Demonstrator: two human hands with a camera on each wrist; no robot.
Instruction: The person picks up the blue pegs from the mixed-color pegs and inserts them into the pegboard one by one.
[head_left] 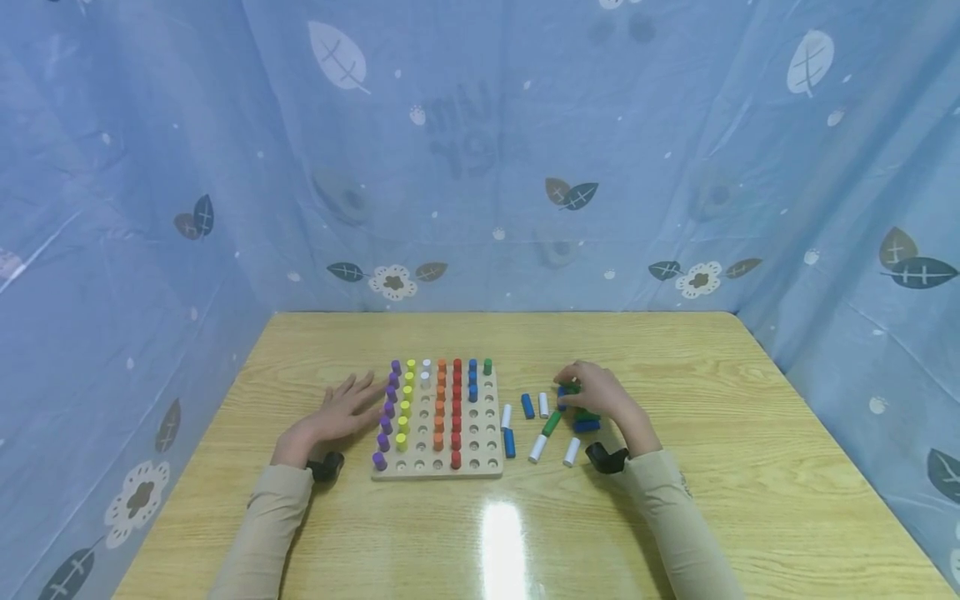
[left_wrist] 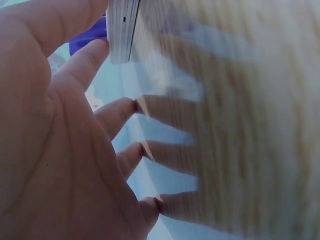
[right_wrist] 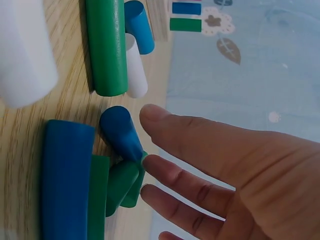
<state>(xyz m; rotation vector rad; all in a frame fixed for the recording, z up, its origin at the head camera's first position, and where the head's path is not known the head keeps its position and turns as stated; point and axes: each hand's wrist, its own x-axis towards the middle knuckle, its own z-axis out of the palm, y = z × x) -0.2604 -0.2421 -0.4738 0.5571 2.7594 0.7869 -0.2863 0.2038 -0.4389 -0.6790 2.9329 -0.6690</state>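
My left hand (head_left: 337, 417) rests at the left edge of a wooden pegboard (head_left: 420, 472), fingers spread. In the left wrist view its thumb and index finger (left_wrist: 90, 60) are right at the board's side, and the other fingertips touch the table. The board holds columns of purple, yellow, white, orange, red, blue and green pegs. My right hand (head_left: 600, 393) is over a small pile of pegs to the board's right. In the right wrist view its thumb and fingertips are apart, close by a blue peg (right_wrist: 120, 131) that lies against green pegs (right_wrist: 121, 182).
Between the board and the pile lie loose white pegs (head_left: 543, 405), blue pegs (head_left: 510, 443) and a green peg (head_left: 552, 423). Another white peg (head_left: 572, 452) lies near the right wrist. A patterned blue curtain (head_left: 480, 167) surrounds the wooden table (head_left: 420, 533).
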